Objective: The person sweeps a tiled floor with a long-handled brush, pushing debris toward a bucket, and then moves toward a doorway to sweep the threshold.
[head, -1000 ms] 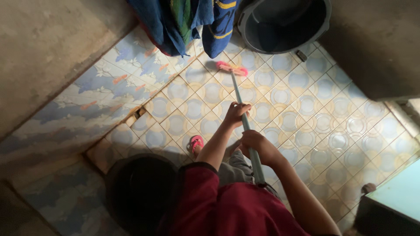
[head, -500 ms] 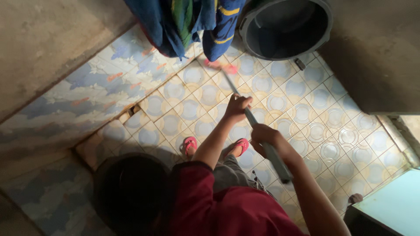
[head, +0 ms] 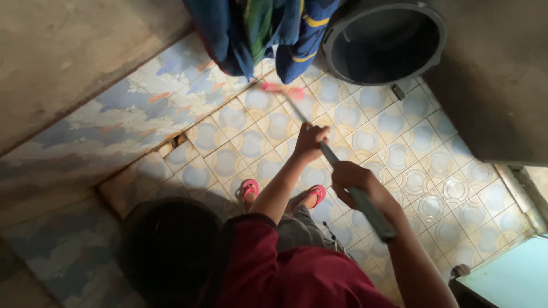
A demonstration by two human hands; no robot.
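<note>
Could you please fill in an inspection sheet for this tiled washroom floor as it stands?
Surface: patterned tiled floor, glossy; a gap in the tiles by the left wall.
Job's things: long-handled brush, pink head on the floor near the hanging cloths.
Clutter: dark bucket at top; another dark tub at lower left.
Grippers: left hand and right hand both grip the handle.
Cables: nothing seen.
Surroundings: blue cloths hanging, bare concrete wall, pink sandals on the person's feet.
</note>
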